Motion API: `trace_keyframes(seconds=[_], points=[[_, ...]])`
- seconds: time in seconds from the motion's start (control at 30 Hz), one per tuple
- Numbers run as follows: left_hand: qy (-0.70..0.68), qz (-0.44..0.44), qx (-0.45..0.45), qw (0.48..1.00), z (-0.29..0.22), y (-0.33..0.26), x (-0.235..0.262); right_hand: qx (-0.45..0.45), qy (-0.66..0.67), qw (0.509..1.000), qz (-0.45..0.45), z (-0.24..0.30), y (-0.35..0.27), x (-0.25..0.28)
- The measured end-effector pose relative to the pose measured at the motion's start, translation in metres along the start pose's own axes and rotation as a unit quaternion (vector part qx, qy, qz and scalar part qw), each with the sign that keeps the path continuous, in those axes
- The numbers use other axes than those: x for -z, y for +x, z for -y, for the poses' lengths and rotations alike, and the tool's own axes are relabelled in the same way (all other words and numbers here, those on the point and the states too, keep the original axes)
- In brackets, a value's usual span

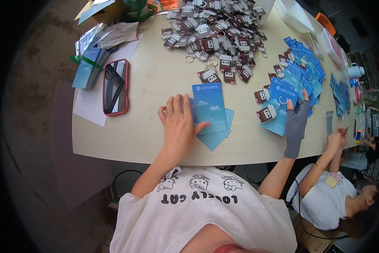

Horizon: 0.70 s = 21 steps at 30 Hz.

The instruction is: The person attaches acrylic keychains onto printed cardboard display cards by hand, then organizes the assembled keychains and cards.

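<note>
Presently, a blue printed card [214, 116] is being steadied on the pale table [130, 147] by the left hand [176, 122], which is being opened wide, its fingers spread and its thumb being laid over the card's lower left edge. Along the far end, a white round emblem and a line of white print are being displayed, with pale clouds being pictured below. More blue cards [214, 142] are being partly covered underneath.

To the right, a grey fingerless glove [292, 145] is being worn on the right hand [297, 120]. Its thumb and index finger are being held apart at the right edge of a second blue card [273, 122]; whether that edge is being pinched cannot be made out. By its left edge, a brown-and-white keychain [266, 114] is being displayed, its metal ring [283, 100] being laid across the card.

Farther off, a large heap of keychains [214, 29] is being spread, with lettering too small to be read. At the left, a red-cased smartphone [116, 87] is being supported partly by white paper [88, 109]. Large black lettering is being worn on the white T-shirt [202, 215].
</note>
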<state>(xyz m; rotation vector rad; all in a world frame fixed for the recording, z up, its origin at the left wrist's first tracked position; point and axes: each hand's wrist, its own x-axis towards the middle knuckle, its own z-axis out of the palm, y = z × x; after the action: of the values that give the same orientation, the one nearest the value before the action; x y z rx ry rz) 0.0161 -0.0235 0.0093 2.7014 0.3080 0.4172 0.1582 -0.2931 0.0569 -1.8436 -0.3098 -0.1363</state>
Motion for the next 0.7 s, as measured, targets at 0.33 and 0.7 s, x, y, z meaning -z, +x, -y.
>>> trace_keyframes(seconds=[0.33, 0.7], points=[[-0.013, 0.001, 0.001, 1.0, 0.013, 0.016, -0.012, 0.366, -0.344, 0.834, 0.23, 0.004, 0.086, -0.125], [-0.081, -0.042, 0.034, 0.995, -0.005, 0.037, -0.035, 0.429, -0.424, 0.739, 0.3, -0.025, 0.113, -0.155]])
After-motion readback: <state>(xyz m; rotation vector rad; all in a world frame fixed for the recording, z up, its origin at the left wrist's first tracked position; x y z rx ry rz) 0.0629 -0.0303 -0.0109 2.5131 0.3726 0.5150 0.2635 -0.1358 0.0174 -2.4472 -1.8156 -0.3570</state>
